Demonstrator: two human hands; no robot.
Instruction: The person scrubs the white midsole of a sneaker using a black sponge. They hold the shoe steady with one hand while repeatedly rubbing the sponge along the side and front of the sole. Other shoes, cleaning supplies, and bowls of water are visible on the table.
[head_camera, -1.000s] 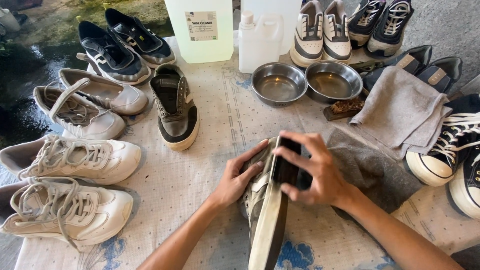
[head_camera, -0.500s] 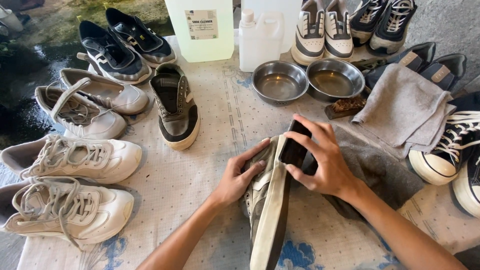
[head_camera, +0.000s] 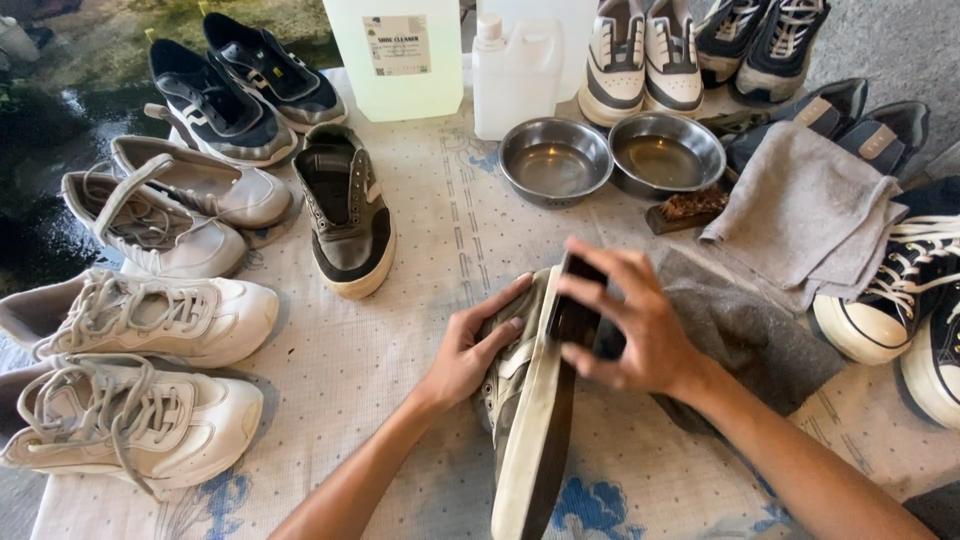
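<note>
My left hand (head_camera: 468, 352) grips a shoe (head_camera: 522, 400) on its side; my right hand (head_camera: 640, 325) clamps a brush (head_camera: 575, 310) against its sole, near desk (head_camera: 400, 340) centre.

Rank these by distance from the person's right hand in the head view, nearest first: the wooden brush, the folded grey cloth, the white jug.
From the right hand:
1. Wooden brush, just beyond the hand, below the steel bowls.
2. Folded grey cloth, up and to the right.
3. White jug, at the far edge of the table.
</note>
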